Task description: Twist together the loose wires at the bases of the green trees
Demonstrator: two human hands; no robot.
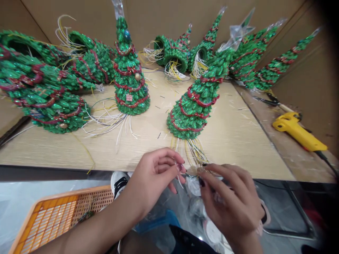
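"Wires [194, 150], white, yellow and green, in a loose spray just ahead of both hands. From where?"

"From under the nearest green tree [196, 104], beyond the hands and tilted to the right, with red garland around it and a clear star [239, 31] at the tip."

"And the left hand [162, 169]?"

"Curled, thumb and fingers pinched on a thin white wire [180, 181], apart from the main bundle."

"The right hand [230, 197]?"

"Bent inward near the left, thumb and forefinger closed on the end of the bundle (dark polish on the nails, by the way). Impossible to tell how many strands in the grip, with the fingertips in front."

"Further out?"

"Ahead and left of the left hand, a nearly upright tree [131, 79], with more wires at its base. Farther left, another tree [47, 91], tilted. Well ahead of both hands, several more, some lying down, hollow bases facing the hands."

"To the right of the right hand?"

"Out to that side and farther forward, a yellow glue gun [299, 132] with a black cord. Just past it, a dark-handled tool, too dim to name."

"Below?"

"Under the left forearm, lower than the table [238, 141], an orange basket [31, 218], with a shoe [118, 183] just beside it."
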